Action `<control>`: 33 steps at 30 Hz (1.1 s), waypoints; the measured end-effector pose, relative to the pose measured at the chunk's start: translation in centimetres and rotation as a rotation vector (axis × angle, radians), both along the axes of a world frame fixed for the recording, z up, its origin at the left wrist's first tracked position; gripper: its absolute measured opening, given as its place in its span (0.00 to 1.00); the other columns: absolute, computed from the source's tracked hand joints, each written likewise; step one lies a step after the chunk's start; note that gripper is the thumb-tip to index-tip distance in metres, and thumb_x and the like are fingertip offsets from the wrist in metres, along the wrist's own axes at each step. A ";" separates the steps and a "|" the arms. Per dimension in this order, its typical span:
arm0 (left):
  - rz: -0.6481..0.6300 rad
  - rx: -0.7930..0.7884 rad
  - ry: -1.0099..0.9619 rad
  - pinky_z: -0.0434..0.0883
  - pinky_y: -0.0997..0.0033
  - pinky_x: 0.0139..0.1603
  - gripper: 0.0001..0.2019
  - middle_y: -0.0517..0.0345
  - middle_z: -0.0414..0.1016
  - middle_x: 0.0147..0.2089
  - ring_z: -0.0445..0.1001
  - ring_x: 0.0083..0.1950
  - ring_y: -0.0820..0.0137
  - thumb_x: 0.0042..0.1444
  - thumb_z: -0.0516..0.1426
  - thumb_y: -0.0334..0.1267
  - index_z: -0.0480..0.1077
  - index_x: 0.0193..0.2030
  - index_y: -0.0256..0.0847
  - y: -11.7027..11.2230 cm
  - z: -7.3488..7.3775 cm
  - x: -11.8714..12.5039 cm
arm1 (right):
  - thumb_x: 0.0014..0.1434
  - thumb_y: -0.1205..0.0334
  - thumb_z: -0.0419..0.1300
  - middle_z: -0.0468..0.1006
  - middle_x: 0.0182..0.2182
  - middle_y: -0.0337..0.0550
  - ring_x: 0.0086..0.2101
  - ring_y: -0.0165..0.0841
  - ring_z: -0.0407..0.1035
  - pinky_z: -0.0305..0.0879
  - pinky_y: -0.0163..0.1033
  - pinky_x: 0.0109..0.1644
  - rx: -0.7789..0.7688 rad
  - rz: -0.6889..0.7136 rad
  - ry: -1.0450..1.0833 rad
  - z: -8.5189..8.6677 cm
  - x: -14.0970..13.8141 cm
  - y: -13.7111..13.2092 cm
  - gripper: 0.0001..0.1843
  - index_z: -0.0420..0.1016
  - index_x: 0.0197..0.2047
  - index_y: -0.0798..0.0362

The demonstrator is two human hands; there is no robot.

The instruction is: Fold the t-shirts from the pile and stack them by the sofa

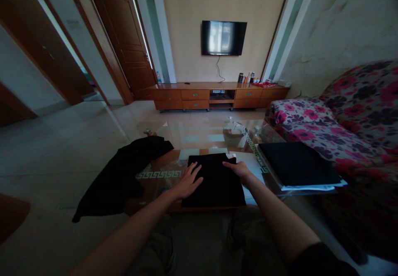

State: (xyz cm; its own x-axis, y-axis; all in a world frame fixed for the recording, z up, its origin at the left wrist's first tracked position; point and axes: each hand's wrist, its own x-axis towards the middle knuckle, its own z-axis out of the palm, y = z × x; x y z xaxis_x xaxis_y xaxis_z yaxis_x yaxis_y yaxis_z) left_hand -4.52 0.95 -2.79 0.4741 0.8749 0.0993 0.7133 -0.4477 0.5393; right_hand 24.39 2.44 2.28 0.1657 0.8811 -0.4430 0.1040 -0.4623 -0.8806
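Observation:
A folded black cloth point(216, 182) lies flat on the glass coffee table point(199, 137) right in front of me. My left hand point(188, 181) rests on its left edge with fingers spread and flat. My right hand point(239, 169) lies on the cloth's upper right corner, fingers stretched out toward the left. Neither hand grips anything.
A loose black garment point(124, 174) hangs over the table's left corner toward the floor. A black folded piece on white paper point(298, 164) sits at the table's right end. A floral sofa point(351, 114) stands right. A TV cabinet point(217, 95) and wall TV point(224, 37) are far ahead.

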 end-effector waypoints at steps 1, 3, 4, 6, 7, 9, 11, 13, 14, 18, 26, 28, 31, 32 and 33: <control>0.051 0.003 -0.047 0.48 0.51 0.75 0.32 0.45 0.44 0.79 0.42 0.79 0.56 0.69 0.47 0.54 0.52 0.75 0.44 0.2 -0.1 -0.1 | 0.49 0.49 0.73 0.84 0.38 0.54 0.36 0.41 0.80 0.77 0.40 0.35 -0.002 0.000 0.033 0.0 0.0 0.0 0.20 0.77 0.38 0.55; 0.184 0.032 -0.109 0.50 0.51 0.74 0.33 0.39 0.48 0.76 0.47 0.77 0.55 0.67 0.51 0.51 0.53 0.74 0.38 0.7 -0.5 -0.1 | 0.49 0.51 0.73 0.84 0.38 0.53 0.36 0.41 0.80 0.77 0.40 0.36 -0.001 0.002 0.055 0.0 0.0 -0.1 0.18 0.76 0.37 0.54; 0.251 0.047 -0.128 0.50 0.51 0.74 0.33 0.37 0.51 0.74 0.50 0.76 0.54 0.65 0.53 0.49 0.53 0.73 0.36 0.9 -0.6 -0.1 | 0.49 0.52 0.73 0.84 0.38 0.53 0.36 0.41 0.80 0.77 0.40 0.36 0.001 0.001 0.059 0.0 0.0 -0.1 0.17 0.76 0.36 0.54; 0.345 0.060 -0.173 0.52 0.51 0.73 0.33 0.37 0.57 0.70 0.55 0.74 0.53 0.63 0.55 0.46 0.55 0.71 0.35 1.3 -0.8 0.0 | 0.48 0.55 0.73 0.84 0.35 0.51 0.35 0.40 0.79 0.76 0.39 0.35 0.009 -0.001 0.057 -0.1 0.1 -0.2 0.15 0.76 0.34 0.53; 0.370 0.058 -0.207 0.54 0.51 0.73 0.32 0.37 0.59 0.69 0.57 0.73 0.54 0.62 0.57 0.44 0.56 0.70 0.36 1.4 -0.8 0.0 | 0.48 0.57 0.73 0.84 0.34 0.49 0.34 0.40 0.79 0.76 0.38 0.35 0.014 -0.002 0.053 -0.2 0.1 -0.2 0.13 0.76 0.33 0.53; 0.410 0.034 -0.299 0.58 0.52 0.71 0.31 0.38 0.62 0.67 0.61 0.71 0.55 0.60 0.59 0.41 0.58 0.68 0.37 1.8 -0.7 0.2 | 0.48 0.61 0.72 0.84 0.30 0.47 0.32 0.38 0.79 0.75 0.37 0.34 0.024 -0.004 0.048 -0.3 0.2 -0.2 0.11 0.76 0.32 0.54; 0.483 -0.042 -0.417 0.62 0.52 0.68 0.30 0.39 0.66 0.65 0.67 0.66 0.56 0.57 0.62 0.38 0.61 0.65 0.37 2.3 -0.5 0.4 | 0.49 0.63 0.71 0.83 0.29 0.45 0.30 0.37 0.78 0.75 0.37 0.34 0.028 -0.003 0.062 -0.3 0.1 -0.3 0.08 0.76 0.32 0.54; 0.575 -0.167 -0.592 0.67 0.52 0.64 0.27 0.39 0.70 0.62 0.73 0.61 0.58 0.54 0.66 0.36 0.65 0.60 0.37 2.7 -0.1 0.5 | 0.49 0.65 0.69 0.83 0.28 0.44 0.30 0.37 0.78 0.75 0.38 0.35 0.027 -0.003 0.094 -0.1 0.0 -0.3 0.08 0.76 0.33 0.53; 0.616 -0.234 -0.702 0.68 0.54 0.63 0.26 0.40 0.71 0.61 0.75 0.58 0.59 0.53 0.67 0.35 0.67 0.57 0.37 2.9 0.1 0.5 | 0.49 0.66 0.69 0.83 0.29 0.44 0.30 0.37 0.78 0.76 0.38 0.36 0.022 -0.001 0.116 0.1 0.0 -0.3 0.08 0.76 0.34 0.53; 0.654 -0.458 -1.061 0.74 0.61 0.56 0.19 0.46 0.79 0.52 0.80 0.49 0.65 0.52 0.69 0.34 0.70 0.49 0.38 2.7 1.6 0.6 | 0.50 0.63 0.69 0.85 0.33 0.49 0.33 0.38 0.79 0.77 0.40 0.40 -0.018 0.055 0.222 1.2 0.3 -0.6 0.12 0.77 0.38 0.57; 0.272 -0.983 -1.175 0.75 0.62 0.57 0.13 0.43 0.82 0.49 0.82 0.50 0.61 0.56 0.68 0.36 0.77 0.46 0.34 0.8 5.4 -0.6 | 0.52 0.63 0.69 0.84 0.43 0.49 0.39 0.38 0.81 0.77 0.42 0.48 0.034 0.192 0.411 3.0 2.4 -1.9 0.20 0.76 0.49 0.54; 0.237 -0.963 -1.216 0.73 0.60 0.61 0.15 0.42 0.81 0.52 0.80 0.54 0.59 0.56 0.67 0.36 0.77 0.49 0.34 0.5 6.5 -0.9 | 0.54 0.62 0.67 0.84 0.45 0.49 0.43 0.39 0.80 0.77 0.42 0.49 0.064 0.195 0.392 3.6 2.8 -2.4 0.20 0.75 0.50 0.54; 0.196 -0.928 -1.276 0.72 0.58 0.64 0.19 0.42 0.81 0.54 0.79 0.56 0.57 0.59 0.66 0.41 0.76 0.54 0.34 0.0 7.9 -0.8 | 0.55 0.60 0.66 0.83 0.47 0.50 0.48 0.40 0.79 0.77 0.42 0.51 0.112 0.208 0.363 4.3 2.7 -2.9 0.21 0.74 0.52 0.53; 0.191 -0.933 -1.279 0.72 0.57 0.64 0.20 0.42 0.81 0.54 0.79 0.56 0.57 0.60 0.65 0.43 0.75 0.55 0.34 -0.1 8.2 -0.8 | 0.54 0.60 0.67 0.83 0.47 0.49 0.48 0.40 0.79 0.77 0.41 0.51 0.123 0.210 0.364 4.4 2.6 -3.0 0.22 0.74 0.53 0.52; 0.191 -0.939 -1.275 0.72 0.56 0.64 0.21 0.42 0.81 0.54 0.79 0.56 0.56 0.61 0.64 0.44 0.75 0.56 0.34 -0.3 8.5 -0.7 | 0.54 0.59 0.68 0.83 0.47 0.49 0.48 0.41 0.79 0.77 0.41 0.51 0.135 0.210 0.371 4.4 2.4 -3.0 0.23 0.73 0.53 0.52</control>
